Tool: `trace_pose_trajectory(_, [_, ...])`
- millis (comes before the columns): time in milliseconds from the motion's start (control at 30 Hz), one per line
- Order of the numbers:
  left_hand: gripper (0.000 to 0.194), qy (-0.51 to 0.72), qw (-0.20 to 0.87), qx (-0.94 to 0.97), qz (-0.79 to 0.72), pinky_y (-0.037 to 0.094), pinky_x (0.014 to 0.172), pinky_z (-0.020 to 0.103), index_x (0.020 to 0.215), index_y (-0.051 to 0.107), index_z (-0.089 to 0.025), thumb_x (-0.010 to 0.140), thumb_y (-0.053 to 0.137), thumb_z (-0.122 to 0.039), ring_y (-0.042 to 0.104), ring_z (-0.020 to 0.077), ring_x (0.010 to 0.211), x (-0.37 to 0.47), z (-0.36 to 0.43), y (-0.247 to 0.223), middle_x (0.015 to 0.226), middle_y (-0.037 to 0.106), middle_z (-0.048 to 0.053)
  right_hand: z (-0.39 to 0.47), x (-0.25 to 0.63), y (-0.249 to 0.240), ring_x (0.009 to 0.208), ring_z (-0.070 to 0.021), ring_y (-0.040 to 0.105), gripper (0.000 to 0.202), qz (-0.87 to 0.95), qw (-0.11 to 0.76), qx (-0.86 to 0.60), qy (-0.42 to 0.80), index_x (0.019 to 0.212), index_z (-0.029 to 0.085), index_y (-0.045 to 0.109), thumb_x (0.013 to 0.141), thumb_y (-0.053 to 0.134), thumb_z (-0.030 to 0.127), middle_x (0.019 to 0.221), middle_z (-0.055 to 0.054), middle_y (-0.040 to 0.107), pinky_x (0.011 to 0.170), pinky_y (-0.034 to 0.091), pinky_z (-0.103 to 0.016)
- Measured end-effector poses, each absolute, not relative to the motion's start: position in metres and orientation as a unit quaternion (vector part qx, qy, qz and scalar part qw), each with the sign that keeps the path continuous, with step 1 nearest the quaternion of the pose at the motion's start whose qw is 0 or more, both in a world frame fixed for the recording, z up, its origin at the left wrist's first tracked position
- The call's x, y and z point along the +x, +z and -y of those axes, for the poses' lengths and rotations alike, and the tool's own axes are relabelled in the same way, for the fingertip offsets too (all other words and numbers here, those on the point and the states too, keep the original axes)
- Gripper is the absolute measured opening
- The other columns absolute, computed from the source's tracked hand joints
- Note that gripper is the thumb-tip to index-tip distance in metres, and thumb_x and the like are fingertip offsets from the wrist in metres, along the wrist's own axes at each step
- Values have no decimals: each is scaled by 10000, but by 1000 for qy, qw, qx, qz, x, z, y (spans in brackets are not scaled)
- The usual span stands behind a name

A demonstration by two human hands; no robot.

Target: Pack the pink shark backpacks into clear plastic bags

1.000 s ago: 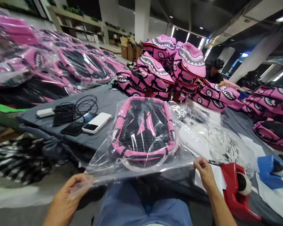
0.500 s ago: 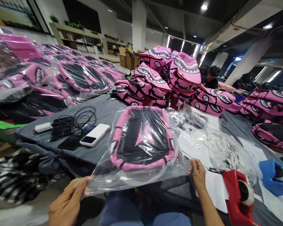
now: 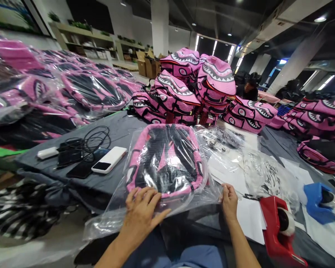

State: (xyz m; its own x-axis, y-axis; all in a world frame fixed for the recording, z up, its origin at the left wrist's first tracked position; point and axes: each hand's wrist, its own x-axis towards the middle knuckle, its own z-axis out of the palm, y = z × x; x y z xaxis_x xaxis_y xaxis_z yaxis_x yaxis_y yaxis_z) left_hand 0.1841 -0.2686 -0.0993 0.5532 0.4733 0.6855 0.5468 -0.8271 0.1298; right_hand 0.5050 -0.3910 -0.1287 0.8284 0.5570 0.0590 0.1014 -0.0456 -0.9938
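Observation:
A pink and black backpack (image 3: 167, 160) lies flat inside a clear plastic bag (image 3: 106, 223) on the grey-covered table. My left hand (image 3: 142, 210) rests on the plastic at the backpack's near edge, its fingers spread and its thumb pointing right. At the bag's near right corner, my right hand (image 3: 229, 201) pinches the plastic between thumb and fingers. The bag's loose near left end hangs past the table edge.
A white power bank (image 3: 109, 160), phones and black cables lie left. Stacked pink backpacks (image 3: 181, 87) stand behind; wrapped ones (image 3: 96, 89) fill the left. Right are papers, a red tape dispenser (image 3: 279, 230) and a blue one (image 3: 319, 203). A person sits far back.
My left hand has let go of the bag's left corner and moved right and up onto the plastic over the backpack's near edge. My right hand still pinches its corner.

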Motion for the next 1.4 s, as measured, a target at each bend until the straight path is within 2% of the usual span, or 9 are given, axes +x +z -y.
trace_pose_trajectory(200, [340, -318, 8, -892, 320, 378, 940, 466, 965, 616, -212, 899, 647, -544, 563, 316, 1068, 193, 261, -103, 1093, 655, 102, 393, 505, -132, 414, -157, 443, 590, 257, 653, -690, 178, 940, 230, 540, 798, 588, 800, 458, 95, 435, 458, 354, -292])
trace_pose_trajectory(333, [280, -344, 2, -897, 279, 433, 852, 378, 1038, 572, -189, 1016, 473, -450, 589, 256, 964, 193, 268, -101, 1061, 637, 99, 394, 504, -131, 412, -158, 445, 576, 257, 659, -686, 172, 949, 232, 539, 812, 583, 790, 452, 94, 446, 466, 361, -296])
trace_pose_trajectory(467, [385, -346, 6, -875, 339, 413, 750, 360, 1050, 574, -179, 1002, 462, -543, 592, 242, 812, 188, 279, -99, 934, 634, 73, 394, 503, -131, 417, -161, 460, 559, 256, 663, -682, 171, 947, 235, 542, 822, 582, 779, 454, 90, 457, 476, 374, -304])
trace_pose_trajectory(733, [352, -323, -118, -881, 326, 315, 865, 383, 902, 677, -270, 1015, 459, -523, 610, 203, 822, 172, 273, -104, 845, 707, -22, 393, 505, -131, 420, -167, 470, 602, 247, 668, -680, 177, 940, 233, 548, 792, 585, 816, 442, 87, 463, 484, 391, -309])
trace_pose_trajectory(967, [252, -352, -6, -895, 275, 320, 911, 398, 898, 711, -283, 1011, 494, -346, 598, 212, 887, 177, 248, -91, 834, 723, -5, 397, 508, -134, 395, -160, 468, 603, 225, 671, -685, 173, 876, 241, 533, 739, 652, 816, 424, 83, 478, 461, 395, -296])
trace_pose_trajectory(1033, [349, -317, -56, -901, 292, 336, 918, 403, 825, 706, -270, 1018, 452, -410, 586, 218, 885, 182, 235, -90, 796, 698, 10, 396, 510, -133, 376, -156, 459, 615, 213, 672, -690, 161, 862, 245, 524, 726, 647, 832, 409, 91, 458, 436, 383, -288])
trace_pose_trajectory(1200, [533, -187, -327, -877, 296, 404, 698, 323, 644, 591, -233, 961, 394, -614, 530, 193, 714, 189, 214, -85, 684, 589, 11, 384, 518, -133, 328, -146, 415, 693, 209, 633, -725, 174, 819, 246, 514, 658, 594, 916, 383, 99, 412, 362, 322, -273])
trace_pose_trajectory(1300, [519, -165, -356, -869, 301, 406, 696, 322, 623, 564, -231, 925, 434, -633, 529, 201, 716, 190, 211, -83, 671, 577, 14, 371, 520, -134, 313, -143, 399, 685, 228, 595, -741, 210, 740, 248, 498, 645, 579, 921, 389, 87, 417, 344, 308, -274])
trace_pose_trajectory(1400, [529, -173, -364, -862, 309, 401, 697, 328, 611, 557, -233, 911, 432, -650, 532, 208, 713, 190, 214, -85, 662, 575, 18, 373, 524, -124, 436, -175, 523, 669, 245, 584, -749, 194, 722, 234, 541, 620, 629, 890, 513, 27, 555, 438, 434, -310])
